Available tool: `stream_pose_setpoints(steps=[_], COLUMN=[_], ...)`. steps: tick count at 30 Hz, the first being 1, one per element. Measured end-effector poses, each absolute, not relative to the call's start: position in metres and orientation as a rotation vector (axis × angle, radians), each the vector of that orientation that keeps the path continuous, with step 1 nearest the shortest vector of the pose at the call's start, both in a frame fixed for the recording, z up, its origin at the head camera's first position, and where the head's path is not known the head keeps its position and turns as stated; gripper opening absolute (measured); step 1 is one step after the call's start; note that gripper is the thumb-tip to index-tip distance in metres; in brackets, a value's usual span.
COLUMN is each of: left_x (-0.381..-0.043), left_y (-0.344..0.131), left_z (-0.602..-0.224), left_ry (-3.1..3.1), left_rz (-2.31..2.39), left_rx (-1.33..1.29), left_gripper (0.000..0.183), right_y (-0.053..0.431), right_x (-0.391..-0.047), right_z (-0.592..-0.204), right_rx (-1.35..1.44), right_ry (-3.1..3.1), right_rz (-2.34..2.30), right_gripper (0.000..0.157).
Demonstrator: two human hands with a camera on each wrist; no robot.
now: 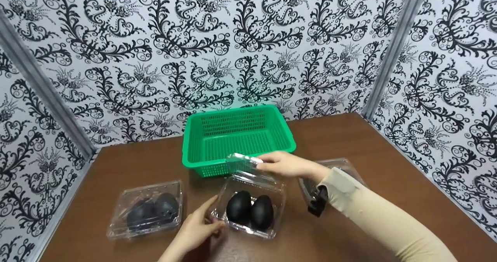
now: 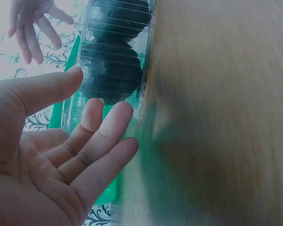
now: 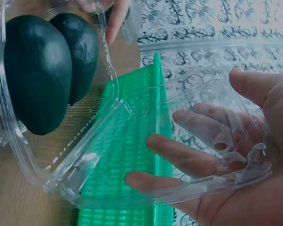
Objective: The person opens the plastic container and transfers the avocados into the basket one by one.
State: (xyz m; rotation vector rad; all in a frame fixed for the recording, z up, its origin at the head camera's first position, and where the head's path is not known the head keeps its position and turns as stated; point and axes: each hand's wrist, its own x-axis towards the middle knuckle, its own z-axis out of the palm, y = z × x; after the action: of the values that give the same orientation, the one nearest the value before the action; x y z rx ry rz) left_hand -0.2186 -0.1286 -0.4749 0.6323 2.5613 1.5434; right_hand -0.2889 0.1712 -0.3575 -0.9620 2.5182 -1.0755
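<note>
An open clear plastic clamshell box (image 1: pixel 280 211) stands in the middle of the table, holding two smooth, dark egg-shaped fruits (image 1: pixel 262 212) that look like avocados. Its hinged lid (image 3: pixel 198 183) is raised on the far side, towards the basket. My right hand (image 1: pixel 281 164) is at that lid; the right wrist view shows its outstretched fingers (image 3: pixel 172 153) through the clear plastic, with the thumb apart. My left hand (image 1: pixel 198 225) is at the box's left side, fingers loosely extended against or close to the wall. In the left wrist view the thumb (image 2: pixel 52 92) and fingers are spread apart.
A green plastic basket (image 1: pixel 186 145) stands behind the box, near the patterned wall (image 1: pixel 155 60). Another clear box (image 1: pixel 120 211), with dark fruits inside, is on the left. On the right, a further clear box (image 1: pixel 343 163) is partly hidden by my right arm.
</note>
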Motion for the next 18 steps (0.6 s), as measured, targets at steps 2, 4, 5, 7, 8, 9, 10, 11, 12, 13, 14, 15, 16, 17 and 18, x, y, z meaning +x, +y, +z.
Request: stream_pose_setpoints(steps=[2, 4, 5, 7, 8, 9, 10, 11, 12, 13, 14, 15, 16, 17, 18], left_x=[-0.218, -0.219, -0.220, -0.222, -0.223, -0.225, -0.226, -0.226, -0.227, -0.228, -0.229, -0.230, -0.231, -0.231, -0.231], left_y=[-0.128, -0.127, -0.127, -0.125, -0.124, -0.123, -0.122, -0.122, -0.121, -0.121, -0.121, -0.121, -0.122, -0.122, -0.122], left_z=[-0.477, -0.479, -0.479, -0.479, -0.478, -0.478, -0.478, -0.479, -0.479, -0.479, -0.479, -0.480, -0.480, -0.481, -0.481], left_ry=[2.515, 2.453, 2.423, 2.367, 2.336, 2.308, 2.295, 2.283, 2.265, 2.243, 2.214, 2.183, 2.151, 2.114, 2.077], left_rz=[1.597, 1.667, 1.702, 1.772, 1.805, 1.831, 1.848, 1.863, 1.882, 1.900, 1.920, 1.942, 1.965, 1.991, 2.018], left_rx=[0.615, 0.595, 0.588, 0.571, 0.564, 0.562, 0.560, 0.555, 0.549, 0.545, 0.533, 0.516, 0.492, 0.465, 0.436], left_gripper=[0.076, 0.075, 0.074, 0.072, 0.072, 0.071, 0.070, 0.069, 0.069, 0.069, 0.069, 0.069, 0.069, 0.070, 0.070], right_y=[0.175, 0.180, 0.182, 0.186, 0.189, 0.191, 0.192, 0.194, 0.196, 0.197, 0.198, 0.199, 0.200, 0.201, 0.201], right_x=[-0.290, -0.290, -0.289, -0.290, -0.291, -0.292, -0.292, -0.293, -0.293, -0.293, -0.293, -0.293, -0.292, -0.291, -0.290], right_z=[-0.358, -0.358, -0.357, -0.356, -0.356, -0.356, -0.357, -0.358, -0.358, -0.358, -0.359, -0.360, -0.361, -0.363, -0.365], right_rx=[-0.916, -0.881, -0.853, -0.774, -0.745, -0.718, -0.683, -0.643, -0.624, -0.621, -0.620, -0.608, -0.596, -0.589, -0.582], right_ry=[2.495, 2.466, 2.440, 2.375, 2.335, 2.294, 2.253, 2.216, 2.193, 2.175, 2.168, 2.155, 2.145, 2.134, 2.120], right_rz=[-1.119, -1.160, -1.196, -1.272, -1.310, -1.342, -1.377, -1.412, -1.432, -1.449, -1.462, -1.480, -1.497, -1.515, -1.535], right_gripper=[0.033, 0.035, 0.038, 0.044, 0.046, 0.048, 0.049, 0.049, 0.049, 0.049, 0.049, 0.050, 0.050, 0.051, 0.052])
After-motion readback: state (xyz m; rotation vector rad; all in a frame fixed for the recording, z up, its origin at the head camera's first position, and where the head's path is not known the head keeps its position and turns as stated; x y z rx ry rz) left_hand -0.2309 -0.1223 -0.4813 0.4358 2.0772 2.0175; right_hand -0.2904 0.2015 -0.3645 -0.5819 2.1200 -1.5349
